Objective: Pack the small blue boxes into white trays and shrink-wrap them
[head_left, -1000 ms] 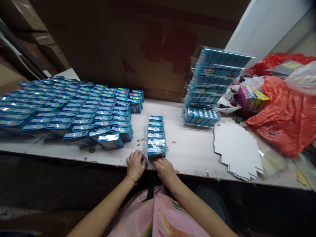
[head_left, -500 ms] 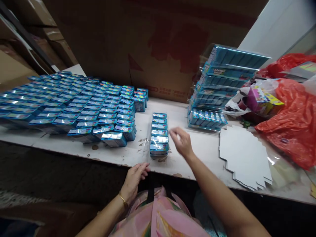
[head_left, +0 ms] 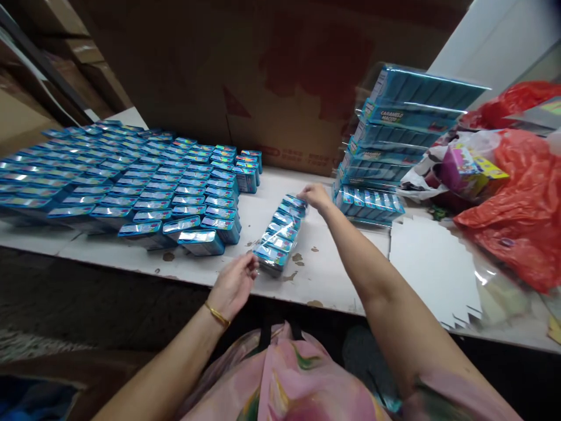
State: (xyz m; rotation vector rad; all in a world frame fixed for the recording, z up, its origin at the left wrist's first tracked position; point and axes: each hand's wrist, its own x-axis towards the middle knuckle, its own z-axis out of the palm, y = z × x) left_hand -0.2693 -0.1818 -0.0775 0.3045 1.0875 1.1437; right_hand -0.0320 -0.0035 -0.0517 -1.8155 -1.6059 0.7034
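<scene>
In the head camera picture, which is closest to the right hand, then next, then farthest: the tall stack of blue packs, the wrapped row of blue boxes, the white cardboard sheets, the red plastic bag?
From the right hand:
1. Wrapped row of blue boxes, touched at its far end.
2. Tall stack of blue packs, just right.
3. White cardboard sheets, right, nearer the table edge.
4. Red plastic bag, far right.

right hand [head_left: 316, 197] now at wrapped pack's [head_left: 279, 236] far end, pack turned askew
</scene>
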